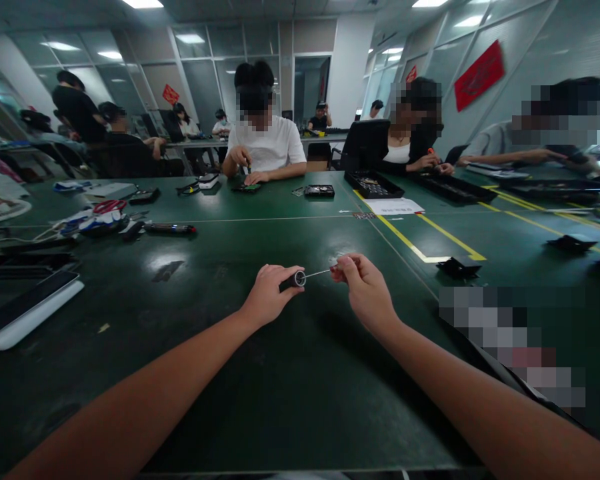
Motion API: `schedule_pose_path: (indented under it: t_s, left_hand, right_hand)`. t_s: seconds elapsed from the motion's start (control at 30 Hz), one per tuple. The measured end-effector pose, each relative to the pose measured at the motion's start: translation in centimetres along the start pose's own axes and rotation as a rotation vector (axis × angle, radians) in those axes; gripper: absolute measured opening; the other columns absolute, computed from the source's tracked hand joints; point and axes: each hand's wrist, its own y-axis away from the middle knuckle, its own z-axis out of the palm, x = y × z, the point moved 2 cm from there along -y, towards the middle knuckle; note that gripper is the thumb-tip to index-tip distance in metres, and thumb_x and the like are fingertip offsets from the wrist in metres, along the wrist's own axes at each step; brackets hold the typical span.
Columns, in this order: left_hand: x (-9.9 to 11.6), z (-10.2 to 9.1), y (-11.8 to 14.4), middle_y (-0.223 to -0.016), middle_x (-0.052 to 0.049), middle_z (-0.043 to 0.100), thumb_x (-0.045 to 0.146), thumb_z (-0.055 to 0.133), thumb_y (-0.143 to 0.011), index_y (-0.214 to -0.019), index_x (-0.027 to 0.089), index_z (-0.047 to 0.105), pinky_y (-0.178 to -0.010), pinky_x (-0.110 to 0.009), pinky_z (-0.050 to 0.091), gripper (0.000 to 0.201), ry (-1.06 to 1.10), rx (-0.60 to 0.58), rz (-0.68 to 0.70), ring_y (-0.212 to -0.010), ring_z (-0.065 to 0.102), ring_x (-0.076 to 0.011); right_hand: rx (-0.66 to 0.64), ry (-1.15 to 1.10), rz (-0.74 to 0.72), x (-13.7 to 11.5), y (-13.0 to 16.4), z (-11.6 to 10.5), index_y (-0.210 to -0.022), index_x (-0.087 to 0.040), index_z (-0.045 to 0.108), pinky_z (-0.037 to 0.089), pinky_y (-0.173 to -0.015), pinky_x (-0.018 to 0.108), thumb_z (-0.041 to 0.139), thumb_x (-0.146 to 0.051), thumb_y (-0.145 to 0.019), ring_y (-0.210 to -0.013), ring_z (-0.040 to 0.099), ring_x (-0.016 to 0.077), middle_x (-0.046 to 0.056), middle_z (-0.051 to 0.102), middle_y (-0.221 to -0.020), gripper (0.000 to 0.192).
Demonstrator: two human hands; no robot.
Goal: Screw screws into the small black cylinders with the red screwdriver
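My left hand (pixel 271 293) is closed around a short black cylinder (pixel 299 279) with a silver-rimmed round end that faces right and toward me. From that end a thin metal rod (pixel 317 274) runs across to my right hand (pixel 365 287). My right thumb and fingers pinch the rod's far end, where a small dark red part (pixel 334 271) shows. Whether the rod sits inside the cylinder or only touches its end, I cannot tell. Both hands hover over the green table (pixel 290 387).
A black pen-shaped tool (pixel 170 229) lies at the left, near red-handled scissors (pixel 110 207). A white-edged slab (pixel 30 313) sits at the left edge. Black trays (pixel 375 185) and small black parts (pixel 459 267) are at the right. A person in white (pixel 275 147) works opposite.
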Motion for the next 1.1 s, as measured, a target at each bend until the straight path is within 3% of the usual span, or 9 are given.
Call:
schedule_pose_path:
  t_s: [0.17, 0.3, 0.43, 0.67, 0.9, 1.1]
  left_hand:
    - [0.0, 0.0, 0.0, -0.115, -0.003, 0.07, 0.032, 0.069, -0.091, -0.129, 0.029, 0.063, -0.097, -0.045, 0.041, 0.038, -0.001, 0.008, -0.01, -0.108, 0.059, -0.0247]
    - [0.1, 0.0, -0.1, -0.112, -0.003, 0.071, 0.031, 0.071, -0.09, -0.126, 0.028, 0.065, -0.096, -0.044, 0.041, 0.037, -0.007, 0.012, -0.003, -0.105, 0.06, -0.0247]
    - [0.0, 0.0, -0.1, -0.109, -0.003, 0.071, 0.03, 0.072, -0.089, -0.125, 0.028, 0.065, -0.095, -0.044, 0.042, 0.037, -0.007, 0.009, 0.005, -0.103, 0.06, -0.0244]
    - [0.1, 0.0, 0.0, -0.112, -0.003, 0.07, 0.029, 0.07, -0.09, -0.126, 0.028, 0.065, -0.098, -0.046, 0.041, 0.036, 0.002, -0.014, -0.019, -0.107, 0.059, -0.0246]
    - [0.3, -0.2, 0.0, -0.109, -0.003, 0.071, 0.029, 0.069, -0.09, -0.125, 0.028, 0.065, -0.101, -0.047, 0.041, 0.035, -0.007, -0.031, -0.012, -0.106, 0.06, -0.0245]
    - [-0.1, -0.1, 0.0, -0.113, -0.003, 0.07, 0.029, 0.069, -0.091, -0.126, 0.03, 0.064, -0.099, -0.047, 0.043, 0.036, 0.005, 0.0, -0.037, -0.109, 0.059, -0.0257]
  right_hand:
    - [-0.019, 0.057, -0.037, -0.7, 0.1, 0.0, -0.097, -0.02, 0.061, 0.051, -0.078, 0.036, 0.052, -0.049, -0.097, -0.079, 0.065, 0.0186, 0.004, 0.068, -0.086, 0.03]
    - [-0.088, 0.119, -0.077, -1.6, 0.5, 0.0, -0.094, -0.021, 0.063, 0.046, -0.064, 0.03, 0.048, -0.052, -0.098, -0.062, 0.058, 0.0154, -0.001, 0.061, -0.066, 0.035]
    - [-0.049, 0.232, -0.07, -2.2, 1.0, -0.1, -0.09, -0.02, 0.066, 0.04, -0.056, 0.029, 0.044, -0.054, -0.099, -0.053, 0.053, 0.0147, -0.003, 0.054, -0.056, 0.041]
    - [-0.115, 0.297, -0.107, -2.3, 1.4, -0.1, -0.117, -0.02, 0.061, 0.044, -0.063, 0.03, 0.043, -0.038, -0.099, -0.068, 0.06, 0.0176, 0.001, 0.064, -0.077, 0.031]
    - [-0.114, 0.369, -0.123, -2.8, 1.2, -0.1, -0.093, -0.023, 0.068, 0.044, -0.066, 0.032, 0.041, -0.049, -0.1, -0.069, 0.062, 0.0199, 0.003, 0.067, -0.076, 0.038]
    - [-0.139, 0.341, -0.092, -2.1, 1.1, -0.1, -0.117, -0.024, 0.059, 0.045, -0.068, 0.034, 0.044, -0.036, -0.098, -0.074, 0.063, 0.0213, 0.004, 0.07, -0.088, 0.027]
